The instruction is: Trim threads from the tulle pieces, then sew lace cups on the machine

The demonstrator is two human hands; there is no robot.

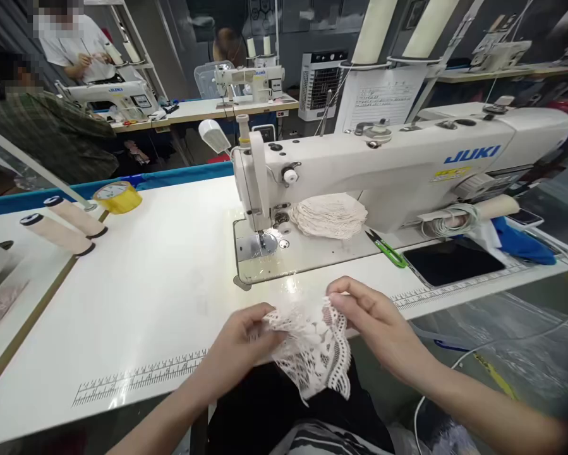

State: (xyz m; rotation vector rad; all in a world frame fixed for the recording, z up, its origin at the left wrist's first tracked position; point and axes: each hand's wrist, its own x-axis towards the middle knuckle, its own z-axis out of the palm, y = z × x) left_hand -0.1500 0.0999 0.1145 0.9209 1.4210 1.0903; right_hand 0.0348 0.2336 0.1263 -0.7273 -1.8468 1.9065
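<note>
A piece of white lace (312,351) is stretched between my two hands at the table's front edge, its scalloped border hanging down over my lap. My left hand (246,338) pinches its left end between thumb and fingers. The upper right corner is pinched by my right hand (366,316). Just beyond the lace stands a white sewing machine (388,164), its needle area (261,240) above the metal plate. A stack of cream lace pieces (330,215) lies on the machine bed, under the arm.
Green snips (388,251) and a dark phone or tablet (454,261) lie right of the plate. Yellow tape (117,197) and thread cones (59,234) are at the left. A printed ruler (141,376) runs along the front edge. People sit and stand behind, at the left.
</note>
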